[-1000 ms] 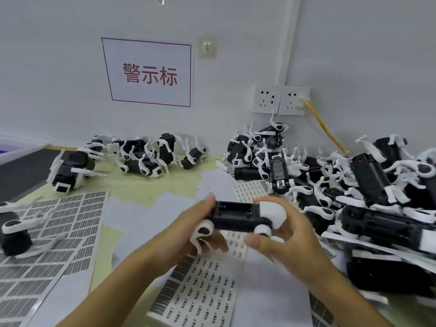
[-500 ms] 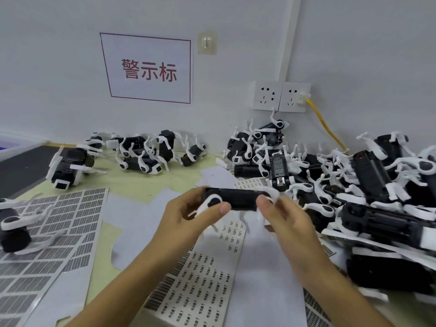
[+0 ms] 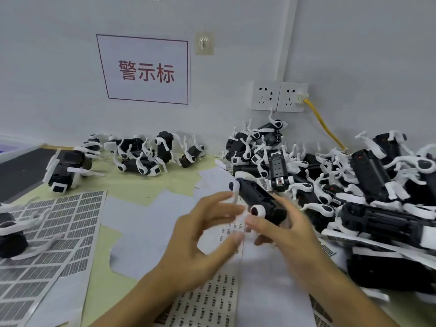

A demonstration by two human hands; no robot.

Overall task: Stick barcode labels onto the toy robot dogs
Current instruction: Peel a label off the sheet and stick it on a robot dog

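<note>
A black plastic toy robot dog with white legs and round white joints (image 3: 257,200) is in the right hand (image 3: 290,234), whose fingers wrap its near end from the right while the thumb lies low on its near side. Half a second ago the dog lay level between both hands, crosswise to the view; now it is turned so that its length runs from near right to far left, its far end raised above the table. The left hand (image 3: 203,241) has let go since then: its fingers are spread and loosely bent, holding nothing, just left of the dog, with blur around the fingertips.

Under the hands lies a white sheet of small printed barcode labels (image 3: 212,300), on the yellow-green table top (image 3: 132,182) among plain white backing sheets (image 3: 146,223). At the near left a larger sheet of grey barcode labels (image 3: 59,220) lies flat as before, with another black-and-white dog (image 3: 11,232) standing on its left edge. A large heap of black-and-white toy dogs (image 3: 354,185) fills the right side, and a smaller group (image 3: 141,154) sits at the far left by the wall.

On the wall hang a white sign with red characters (image 3: 146,70), two white sockets (image 3: 279,96) and a yellow cable (image 3: 323,125) plugged into the right one.
</note>
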